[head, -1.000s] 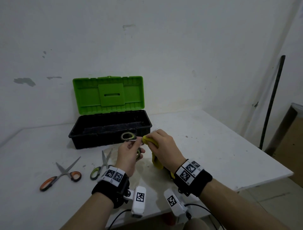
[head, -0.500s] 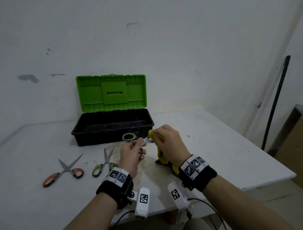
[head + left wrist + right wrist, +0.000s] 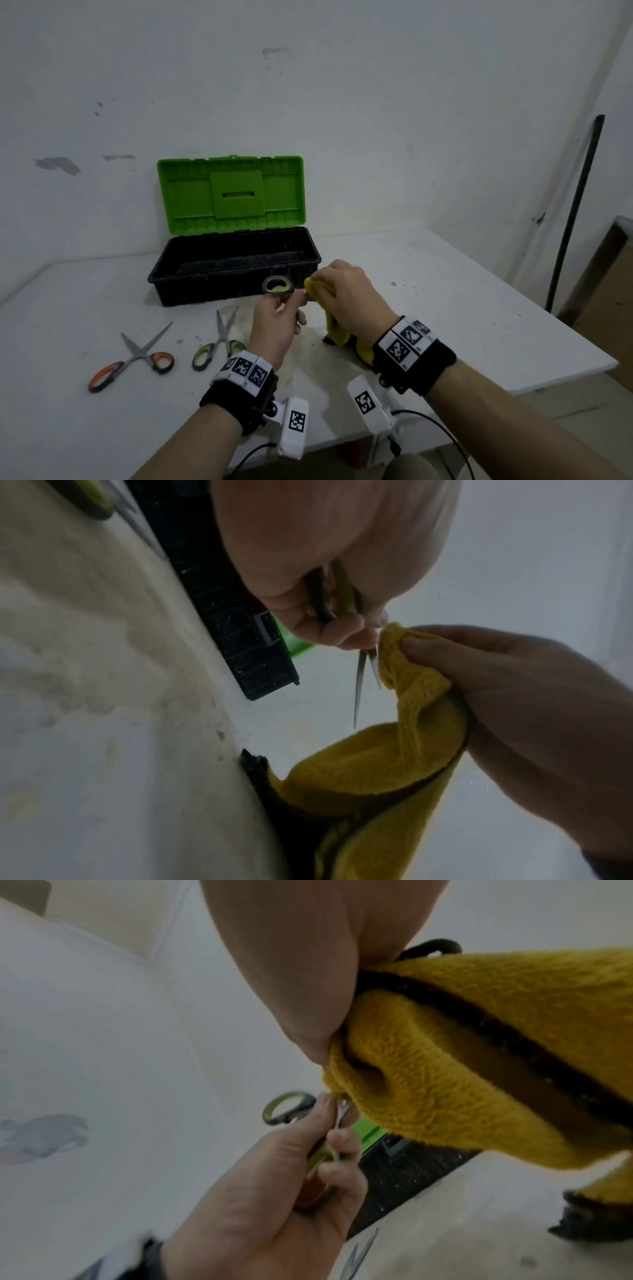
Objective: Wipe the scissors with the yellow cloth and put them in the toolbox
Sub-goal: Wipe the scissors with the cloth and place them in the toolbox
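Note:
My left hand (image 3: pixel 279 317) grips green-handled scissors (image 3: pixel 276 285) by the handles, just in front of the open toolbox (image 3: pixel 236 274). Their blades (image 3: pixel 359 685) stand slightly apart and point toward my right hand. My right hand (image 3: pixel 346 291) holds the yellow cloth (image 3: pixel 337 334) bunched around one blade, close to the pivot. The cloth (image 3: pixel 445 1069) hangs down to the table. The toolbox has a black tub and a raised green lid (image 3: pixel 231 195); its inside looks empty.
Two more scissors lie on the white table (image 3: pixel 445 308) at the left: an orange-handled pair (image 3: pixel 133 358) and a green-handled pair (image 3: pixel 221 339), both with blades apart. A dark pole (image 3: pixel 575 212) leans on the wall at the right. The table's right edge is near.
My right hand slid the cloth out along the blade, baring some metal, then back toward the pivot. The left hand kept its grip on the handles.

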The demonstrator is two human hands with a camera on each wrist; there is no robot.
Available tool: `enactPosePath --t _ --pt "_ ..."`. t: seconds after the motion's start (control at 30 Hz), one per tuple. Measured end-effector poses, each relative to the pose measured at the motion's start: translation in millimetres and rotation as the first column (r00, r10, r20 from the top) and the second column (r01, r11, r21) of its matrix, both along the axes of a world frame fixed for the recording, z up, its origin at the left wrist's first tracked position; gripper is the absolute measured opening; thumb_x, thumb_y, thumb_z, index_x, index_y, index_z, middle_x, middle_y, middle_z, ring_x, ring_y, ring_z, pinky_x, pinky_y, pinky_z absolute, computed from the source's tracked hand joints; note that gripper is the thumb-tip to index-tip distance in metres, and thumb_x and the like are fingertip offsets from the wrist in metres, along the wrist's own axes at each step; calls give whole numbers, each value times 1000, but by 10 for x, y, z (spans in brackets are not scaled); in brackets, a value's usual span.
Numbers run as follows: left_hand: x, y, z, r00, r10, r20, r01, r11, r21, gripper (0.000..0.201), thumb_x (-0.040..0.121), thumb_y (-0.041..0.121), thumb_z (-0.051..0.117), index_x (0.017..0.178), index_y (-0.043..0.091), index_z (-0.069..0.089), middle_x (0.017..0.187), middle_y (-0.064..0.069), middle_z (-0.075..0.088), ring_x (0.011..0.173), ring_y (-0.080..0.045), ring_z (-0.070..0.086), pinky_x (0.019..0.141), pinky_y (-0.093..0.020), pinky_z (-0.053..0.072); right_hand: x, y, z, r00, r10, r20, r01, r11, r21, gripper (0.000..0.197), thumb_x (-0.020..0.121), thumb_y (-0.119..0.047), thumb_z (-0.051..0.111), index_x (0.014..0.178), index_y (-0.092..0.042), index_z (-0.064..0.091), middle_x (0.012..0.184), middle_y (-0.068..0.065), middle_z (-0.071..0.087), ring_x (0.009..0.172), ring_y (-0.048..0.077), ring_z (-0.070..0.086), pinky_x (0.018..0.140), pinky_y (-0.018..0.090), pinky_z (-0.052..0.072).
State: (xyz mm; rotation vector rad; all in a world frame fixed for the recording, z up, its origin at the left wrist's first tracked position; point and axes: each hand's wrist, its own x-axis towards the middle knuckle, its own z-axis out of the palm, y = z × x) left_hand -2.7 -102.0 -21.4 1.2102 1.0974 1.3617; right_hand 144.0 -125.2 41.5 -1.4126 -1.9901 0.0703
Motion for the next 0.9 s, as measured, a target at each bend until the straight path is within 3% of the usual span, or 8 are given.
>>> enactPosePath --t 0.1,0.27,0.4,0.5,0.73,0.83,0.9 --pt "7 -21 24 997 -14 -72 18 998 54 20 100 20 59 87 7 68 66 -6 63 53 -13 53 49 -26 43 -16 20 13 998 -16 61 20 998 -65 22 94 -21 54 109 -17 70 103 5 60 94 23 57 80 31 47" --pt "-38 -9 9 998 11 -69 -9 1000 30 25 99 25 60 90 3 68 61 -3 62 50 -12 51 47 -23 42 225 158 41 980 -191 -47 191 982 -10 17 95 -22 56 104 -19 70 99 2 59 92 22 57 75 28 44" --pt "19 5 48 995 33 91 -28 998 -51 25 101 22 58 91 2 67 73 -5 64 54 -11 53 46 -23 41 94 25 -110 996 8 -84 2 993 115 12 93 -22 61 101 -22 71 99 -4 62 86 17 60 74 35 52" --pt "83 -24 73 984 0 176 14 997 -76 24 102 19 56 93 -2 65 79 -6 62 51 -6 51 42 -19 38 47 -14 -194 999 35 -31 -31 993 113 12 93 -22 62 101 -22 71 100 -5 63 84 17 61 70 39 53" --pt "47 -36 52 979 -5 205 20 997 -74 25 102 19 56 89 -1 64 73 -6 57 49 -7 49 40 -19 35 267 157 -41 957 -168 -235 211 962 173 13 92 -19 64 100 -16 73 95 0 65 84 15 60 78 33 52" --pt "61 -38 68 977 8 211 10 996 -86 26 102 21 56 89 -1 64 74 -6 58 50 -8 50 41 -20 36 146 58 -73 981 -72 -182 112 969 219 12 92 -20 64 100 -18 73 96 -2 65 84 13 59 76 27 50" --pt "82 -37 82 979 -2 203 19 996 -84 26 102 21 56 93 -2 65 77 -7 60 52 -9 50 42 -20 36 32 -6 -149 995 -2 -103 20 984 179 14 92 -21 63 102 -19 72 99 -1 65 86 15 60 75 28 51"
